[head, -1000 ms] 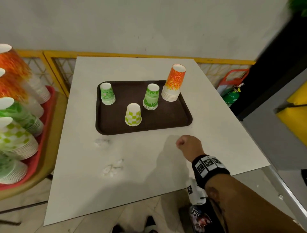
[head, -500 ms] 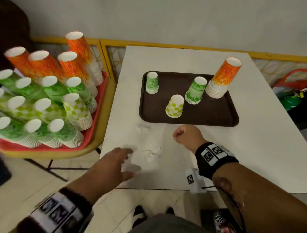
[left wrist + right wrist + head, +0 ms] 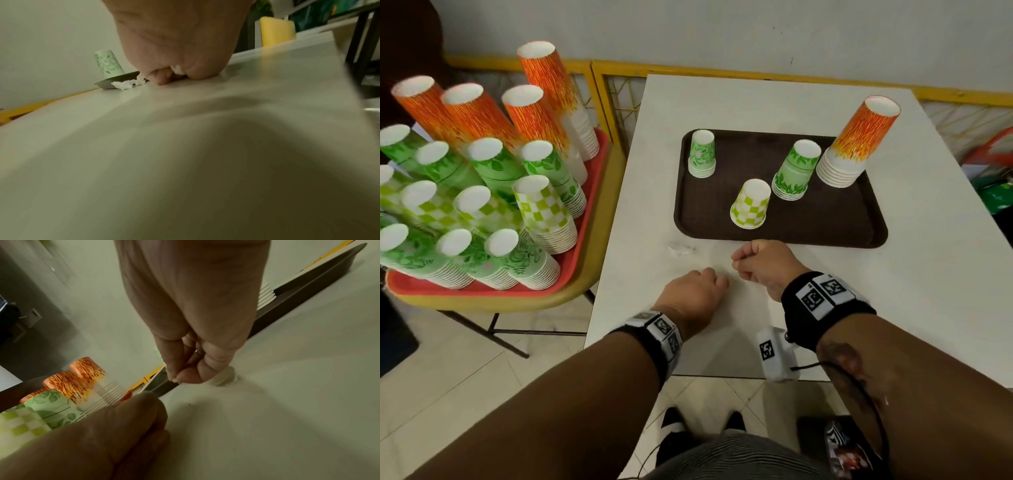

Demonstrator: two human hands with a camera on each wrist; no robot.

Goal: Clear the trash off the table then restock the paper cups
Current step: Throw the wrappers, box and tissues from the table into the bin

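On the white table (image 3: 928,291), my left hand (image 3: 707,279) rests as a fist near the front edge. The left wrist view shows its fingers (image 3: 162,78) curled round a white crumpled paper scrap (image 3: 177,69). A second paper scrap (image 3: 681,248) (image 3: 124,84) lies loose just beyond it, in front of the brown tray (image 3: 791,236). My right hand (image 3: 743,262) (image 3: 183,378) is a closed fist beside the left, with nothing visible in it. On the tray stand four upside-down cup stacks: floral green (image 3: 702,154), checked (image 3: 751,205), leaf green (image 3: 796,171) and orange (image 3: 856,144).
Left of the table, a red tray (image 3: 585,240) on a yellow chair (image 3: 599,260) carries several tall stacks of orange, green and checked cups. A yellow railing (image 3: 619,68) runs behind. A green object (image 3: 996,202) sits past the table's right edge.
My left hand came in from the left and closed over the scraps near the front edge. The right fist has stayed in front of the tray.
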